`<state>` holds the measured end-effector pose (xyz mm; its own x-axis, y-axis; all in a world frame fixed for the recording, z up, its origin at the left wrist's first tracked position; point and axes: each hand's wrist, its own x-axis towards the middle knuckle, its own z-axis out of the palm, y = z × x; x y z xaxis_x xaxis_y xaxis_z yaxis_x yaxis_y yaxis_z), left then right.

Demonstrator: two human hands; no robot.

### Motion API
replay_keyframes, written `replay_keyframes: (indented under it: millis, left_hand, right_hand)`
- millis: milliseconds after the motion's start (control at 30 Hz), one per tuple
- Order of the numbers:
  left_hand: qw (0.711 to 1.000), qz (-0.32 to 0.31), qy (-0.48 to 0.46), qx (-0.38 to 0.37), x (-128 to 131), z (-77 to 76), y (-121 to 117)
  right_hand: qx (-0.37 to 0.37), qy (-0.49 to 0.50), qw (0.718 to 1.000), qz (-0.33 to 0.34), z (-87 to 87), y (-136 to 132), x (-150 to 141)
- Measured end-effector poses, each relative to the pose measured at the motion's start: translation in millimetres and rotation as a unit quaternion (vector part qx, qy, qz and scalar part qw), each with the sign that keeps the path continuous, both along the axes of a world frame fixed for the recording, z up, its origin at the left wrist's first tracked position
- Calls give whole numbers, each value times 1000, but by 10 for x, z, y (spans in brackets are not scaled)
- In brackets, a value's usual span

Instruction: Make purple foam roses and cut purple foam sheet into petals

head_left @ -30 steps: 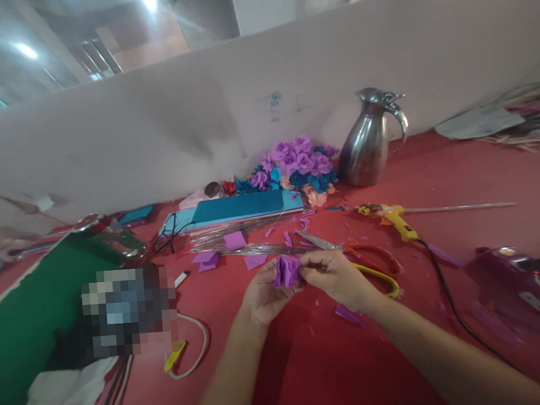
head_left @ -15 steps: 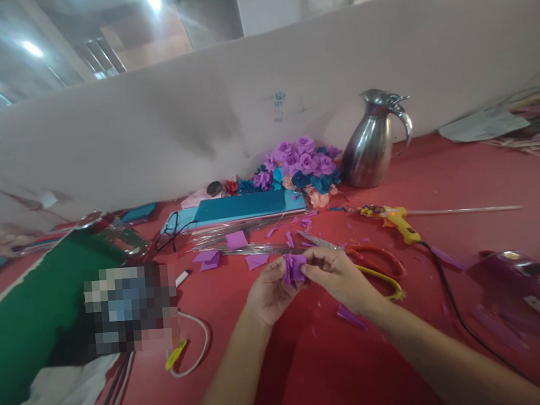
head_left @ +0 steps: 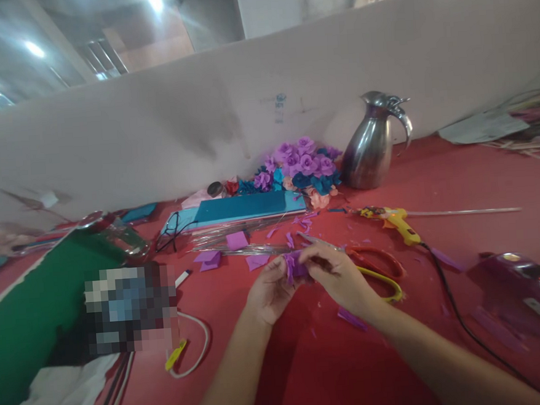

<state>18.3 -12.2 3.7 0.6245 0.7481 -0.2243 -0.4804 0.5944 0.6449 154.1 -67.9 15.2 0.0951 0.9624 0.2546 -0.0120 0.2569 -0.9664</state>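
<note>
My left hand [head_left: 269, 289] and my right hand [head_left: 337, 275] meet over the red table [head_left: 309, 360], both pinched on a small purple paper flower [head_left: 293, 265]. The right hand's fingers curl over the flower's top and hide part of it. Just behind the hands lie red-and-yellow scissors [head_left: 376, 266], thin metal wires [head_left: 245, 249] and purple paper scraps [head_left: 235, 240]. A yellow glue gun [head_left: 398, 221] lies to the right of them.
A pile of purple and blue paper flowers [head_left: 302, 169] and a steel jug [head_left: 372, 143] stand by the white partition. A teal sheet [head_left: 242, 207], a green sheet [head_left: 31, 299], a purple device [head_left: 516, 284] with black cables and a blurred patch surround the work spot.
The right hand's fingers have closed further over the purple flower, covering more of it. Both hands stay in the same spot.
</note>
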Motion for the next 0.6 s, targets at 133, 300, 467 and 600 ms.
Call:
replay_keyframes:
  millis: [133,300,467,600]
  left_hand:
    - [1000,22,12,4,6,37,-11]
    - [998,57,41,6,8,40,-14]
    - [996,57,50,38,6,1,-2]
    - [996,53,57,49,3,8,2]
  right_hand:
    - [33,-109,993,-27,91,-57,-2]
    - [54,-179,976,-111,160,-97,-24]
    - [62,-176,974,-129,142,-90,-4]
    - [62,-179,974,-123,161,-88,6]
